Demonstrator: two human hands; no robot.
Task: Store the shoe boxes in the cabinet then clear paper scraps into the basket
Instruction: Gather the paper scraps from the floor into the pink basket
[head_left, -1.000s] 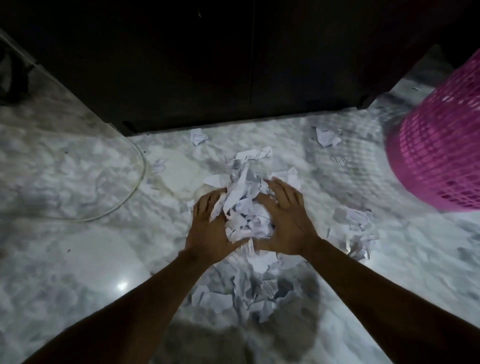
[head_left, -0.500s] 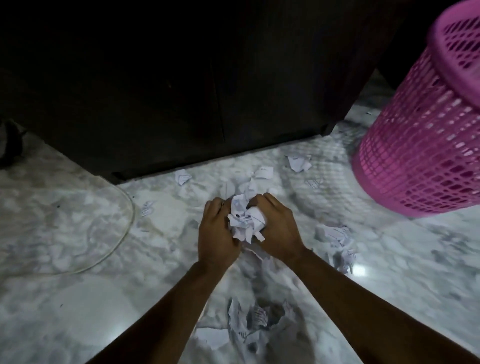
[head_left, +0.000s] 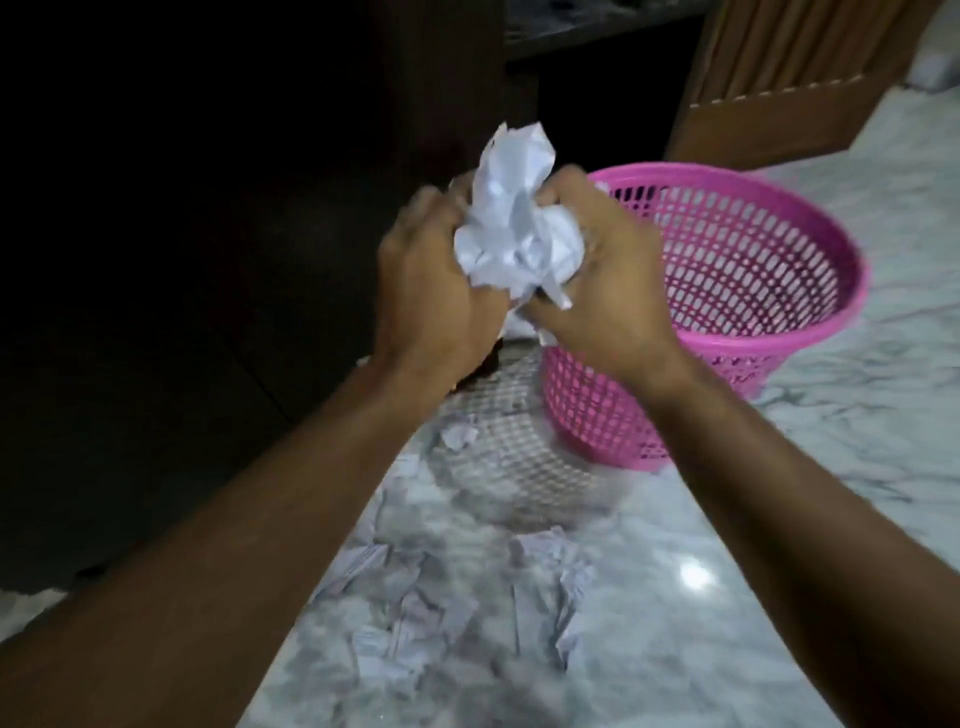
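Observation:
A bunch of crumpled white paper scraps (head_left: 514, 228) is pressed between my left hand (head_left: 431, 291) and my right hand (head_left: 608, 280), held up in the air. The bunch hangs just left of the rim of the pink mesh basket (head_left: 779, 218), which stands upright on the marble floor with its mouth facing me. More paper scraps (head_left: 415, 613) lie scattered on the floor below my forearms. The dark cabinet (head_left: 208, 260) fills the left side, its doors shut; no shoe boxes are in sight.
The floor is white-grey marble (head_left: 857, 467) with a light glare spot. A brown wooden panel (head_left: 779, 67) stands behind the basket at the top right. A single scrap (head_left: 460, 434) lies near the basket's foot.
Both hands have lifted the gathered bunch off the floor and carried it up and right, to the basket's rim. The view has swung right, so the basket's mouth now shows.

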